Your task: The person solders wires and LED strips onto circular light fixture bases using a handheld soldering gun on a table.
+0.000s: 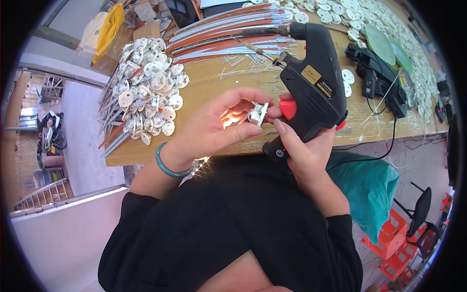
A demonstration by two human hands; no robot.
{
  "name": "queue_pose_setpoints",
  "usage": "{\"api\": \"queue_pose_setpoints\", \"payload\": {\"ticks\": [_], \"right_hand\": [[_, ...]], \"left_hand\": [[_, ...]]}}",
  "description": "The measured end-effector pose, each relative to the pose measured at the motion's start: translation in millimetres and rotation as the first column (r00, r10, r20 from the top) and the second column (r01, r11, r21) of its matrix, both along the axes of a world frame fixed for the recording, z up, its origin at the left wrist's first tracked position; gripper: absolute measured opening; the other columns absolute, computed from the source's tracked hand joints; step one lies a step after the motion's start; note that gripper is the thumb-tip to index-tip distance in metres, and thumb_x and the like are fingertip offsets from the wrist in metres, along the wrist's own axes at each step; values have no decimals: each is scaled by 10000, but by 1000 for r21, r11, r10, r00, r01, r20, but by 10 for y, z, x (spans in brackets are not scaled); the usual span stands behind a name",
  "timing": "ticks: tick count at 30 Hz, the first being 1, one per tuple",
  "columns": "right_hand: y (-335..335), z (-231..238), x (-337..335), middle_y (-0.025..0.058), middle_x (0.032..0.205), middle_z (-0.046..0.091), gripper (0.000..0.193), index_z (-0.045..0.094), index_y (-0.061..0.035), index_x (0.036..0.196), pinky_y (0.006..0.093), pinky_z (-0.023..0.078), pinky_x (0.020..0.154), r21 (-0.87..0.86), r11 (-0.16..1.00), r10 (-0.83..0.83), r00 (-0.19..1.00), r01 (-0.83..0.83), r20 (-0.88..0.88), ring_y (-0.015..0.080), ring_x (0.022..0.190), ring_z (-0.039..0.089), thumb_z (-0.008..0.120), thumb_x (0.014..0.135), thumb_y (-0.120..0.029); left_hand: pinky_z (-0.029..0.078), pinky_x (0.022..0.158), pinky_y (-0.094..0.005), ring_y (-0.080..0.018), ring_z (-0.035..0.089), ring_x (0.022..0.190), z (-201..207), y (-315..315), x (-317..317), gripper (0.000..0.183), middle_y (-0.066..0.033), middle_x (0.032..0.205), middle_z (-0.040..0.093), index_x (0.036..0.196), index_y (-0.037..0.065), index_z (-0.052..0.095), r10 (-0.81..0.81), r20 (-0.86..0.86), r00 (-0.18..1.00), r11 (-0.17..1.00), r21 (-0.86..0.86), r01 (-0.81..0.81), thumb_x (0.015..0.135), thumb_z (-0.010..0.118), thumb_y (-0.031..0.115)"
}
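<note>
My left hand (209, 119) is closed on a small white round lamp part (259, 115) with a metal-looking piece at its back. Its thumb and fingers pinch the disc on edge. A bright warm glow shows behind these fingers, and more points of light (200, 163) hang below the wrist. Wrapped around the handle of a black soldering gun (316, 78) with a red trigger is my right hand (310, 153). Its thumb and a fingertip reach to the white part's right side. The gun's thin metal tip (250, 46) points up and left, apart from the part.
At the left of the wooden table (209, 78) lies a heap of white round parts (151, 87) with strips. Long white and orange strips (228, 31) lie behind, near short white wire bits (250, 62). Black adapters (382, 73), a cable, green trays (379, 44) and more discs fill the right.
</note>
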State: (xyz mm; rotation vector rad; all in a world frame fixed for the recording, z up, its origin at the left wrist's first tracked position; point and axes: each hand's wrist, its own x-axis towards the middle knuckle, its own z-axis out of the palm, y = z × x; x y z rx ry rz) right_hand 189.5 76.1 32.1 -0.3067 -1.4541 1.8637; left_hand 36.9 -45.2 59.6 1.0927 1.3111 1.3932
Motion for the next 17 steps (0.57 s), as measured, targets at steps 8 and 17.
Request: {"api": "queue_pose_setpoints", "payload": {"ticks": [8,17], "right_hand": [[-94,-48,37,156,1086,608,492,500,58,1239,384,556,820,-205,973,-88,992,104,88,255,912,668,675,780,46],[1047,-651,718,135,1255,523,503,402,56,1353,288,497,844,-193,967,-184,980,168,-73,179,974,562,599,904,-54]], "left_hand": [[462,909,-237,-84,553,1066,-77,-236,-22,426,-31,1169,570,1317,8,472,-11,129,992,993,-115,26,923,631,27],[460,902,-403,-298,611,1031,1347,-1555,-370,641,-198,1135,624,1206,-46,561,319,-730,605,925,102,-365,804,738,421]]}}
